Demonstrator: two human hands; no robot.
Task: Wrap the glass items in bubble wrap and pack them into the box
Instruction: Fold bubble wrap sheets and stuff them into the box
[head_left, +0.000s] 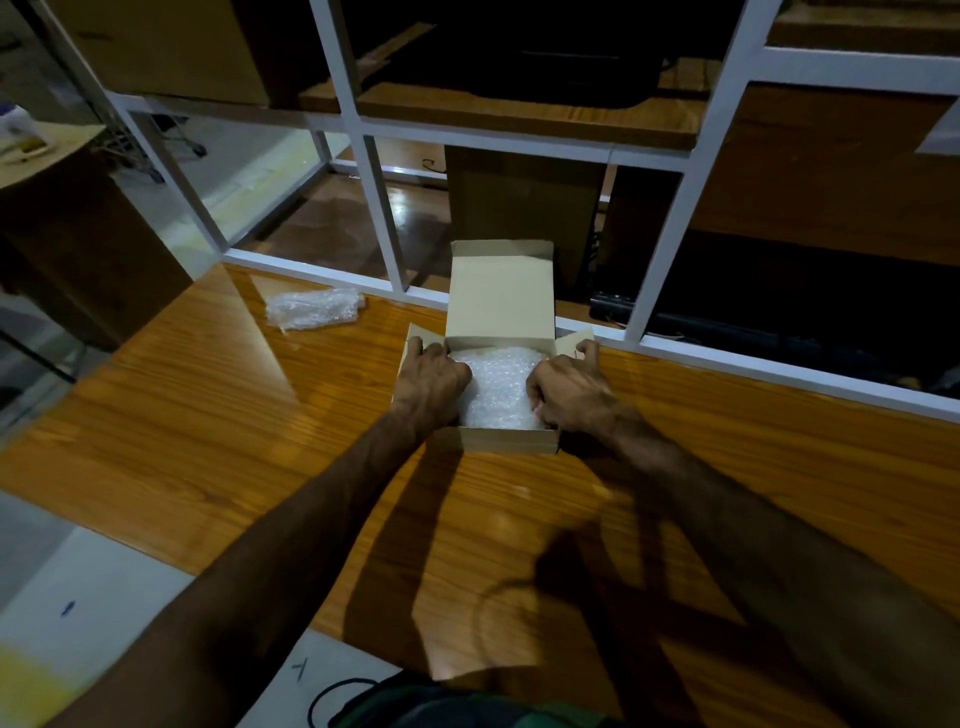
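The packing step is in hand: the bubble-wrapped bundle (496, 387) lies inside the cardboard box (511, 439), between the fingers of both hands. The left hand (431, 382) curls over the left box wall and side flap against the bundle; the right hand (569, 387) grips the bundle's right edge with curled fingers. Judged next: seat the bundle, then fetch the second bundle (314, 309) lying well beyond the left fingers.
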